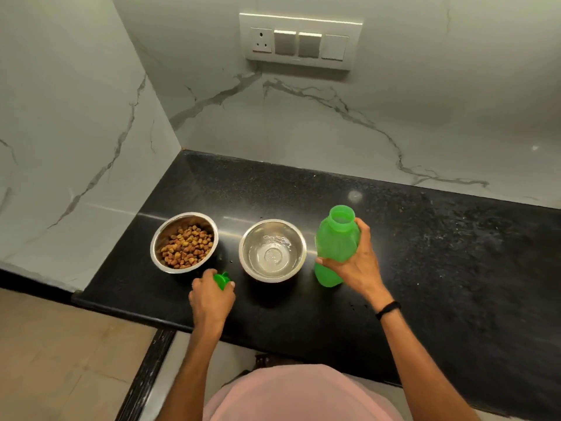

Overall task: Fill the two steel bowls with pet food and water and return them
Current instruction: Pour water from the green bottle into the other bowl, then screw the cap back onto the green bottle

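Observation:
Two steel bowls stand side by side on the black counter (425,238). The left bowl (184,242) holds brown pet food kibble. The right bowl (272,250) holds clear water. Just right of it stands an uncapped green plastic bottle (335,243), upright on the counter, and my right hand (358,262) grips its body. My left hand (212,294) holds the green bottle cap (222,279) in front of the gap between the two bowls.
Marble-patterned walls meet in a corner behind the left bowl. A white switch plate with a socket (299,41) is on the back wall. The counter's front edge runs near my body, with tiled floor (60,360) to the left.

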